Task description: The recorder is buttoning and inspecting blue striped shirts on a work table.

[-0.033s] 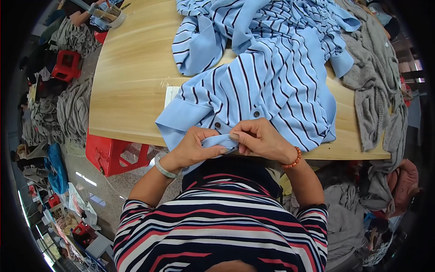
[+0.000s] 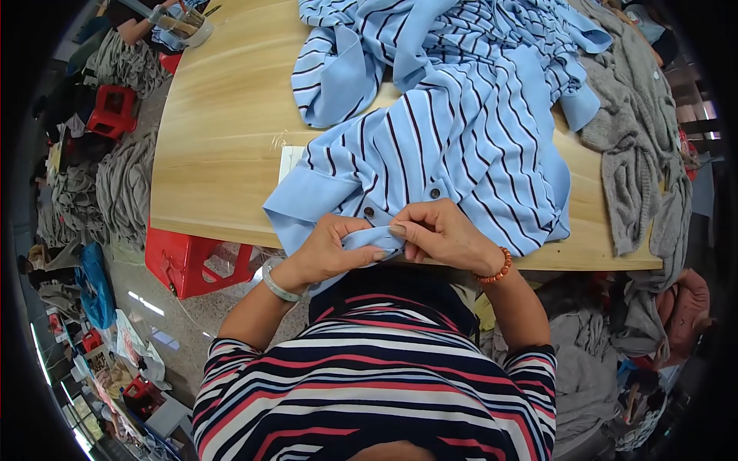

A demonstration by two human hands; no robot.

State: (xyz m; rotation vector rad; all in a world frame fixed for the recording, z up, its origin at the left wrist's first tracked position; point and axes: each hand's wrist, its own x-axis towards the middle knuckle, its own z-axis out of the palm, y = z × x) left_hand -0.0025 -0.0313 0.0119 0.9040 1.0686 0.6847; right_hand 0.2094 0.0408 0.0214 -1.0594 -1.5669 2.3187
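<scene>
A light blue knit garment (image 2: 461, 146) with dark and white stripes lies on the table, its near edge drawn over the table's front. My left hand (image 2: 332, 247) pinches the plain blue band (image 2: 370, 240) of this garment between thumb and fingers. Close beside it, my right hand (image 2: 435, 234) grips the same band, thumb against the fingertips. Two dark buttons show just beyond the hands: one button (image 2: 369, 212) near the left fingers, another button (image 2: 435, 194) above the right hand. Whether anything small sits between the right fingertips is hidden.
The wooden table (image 2: 215, 154) carries more striped blue garments at the back and grey knitwear (image 2: 634, 177) along its right side. A red stool (image 2: 181, 261) stands under the left edge. At the far left corner is a clear container (image 2: 192, 31). Grey knit piles (image 2: 127, 180) lie left.
</scene>
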